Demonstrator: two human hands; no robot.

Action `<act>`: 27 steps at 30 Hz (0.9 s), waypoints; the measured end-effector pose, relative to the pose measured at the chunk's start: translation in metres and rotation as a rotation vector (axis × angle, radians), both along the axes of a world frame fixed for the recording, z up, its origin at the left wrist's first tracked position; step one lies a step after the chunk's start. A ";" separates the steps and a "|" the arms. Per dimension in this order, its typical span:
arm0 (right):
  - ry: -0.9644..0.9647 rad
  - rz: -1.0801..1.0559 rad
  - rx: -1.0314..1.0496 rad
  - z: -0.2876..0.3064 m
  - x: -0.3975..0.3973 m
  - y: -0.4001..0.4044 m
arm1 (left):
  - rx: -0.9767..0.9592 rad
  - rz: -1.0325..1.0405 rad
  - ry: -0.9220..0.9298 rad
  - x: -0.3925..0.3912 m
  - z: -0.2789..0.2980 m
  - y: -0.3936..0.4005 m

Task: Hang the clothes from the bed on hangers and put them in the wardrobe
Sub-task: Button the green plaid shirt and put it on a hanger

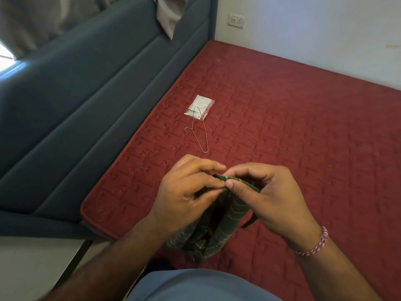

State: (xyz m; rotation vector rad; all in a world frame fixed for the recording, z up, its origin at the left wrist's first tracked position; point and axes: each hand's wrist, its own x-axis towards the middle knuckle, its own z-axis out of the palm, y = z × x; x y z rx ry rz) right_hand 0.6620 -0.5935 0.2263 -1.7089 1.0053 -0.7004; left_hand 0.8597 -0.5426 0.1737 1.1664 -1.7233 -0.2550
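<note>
Both hands pinch the top edge of a garment above the bed, before hanging.

The left hand [191,187] and right hand [267,192] meet fingertip to fingertip, each curled round the folded hem of the green striped garment [221,220], which droops below them to the bed [303,137] near its front corner; the grip probably serves to find and spread an opening for the hanger [198,131]. That wire hanger lies free on the mattress beyond the hands, its upper end overlapping a small white packet [199,107]. Open mattress extends to the right; the blue padded frame [91,118] bounds the left edge. No wardrobe is visible.
</note>
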 end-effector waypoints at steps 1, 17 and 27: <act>0.024 0.005 -0.016 0.000 0.001 0.000 | 0.052 -0.007 0.039 0.000 -0.001 0.001; 0.162 -0.045 -0.391 -0.018 0.007 0.008 | 0.149 0.124 0.001 0.000 -0.008 0.001; 0.231 0.080 -0.272 -0.017 0.004 -0.009 | 0.110 0.091 -0.069 -0.001 -0.011 0.005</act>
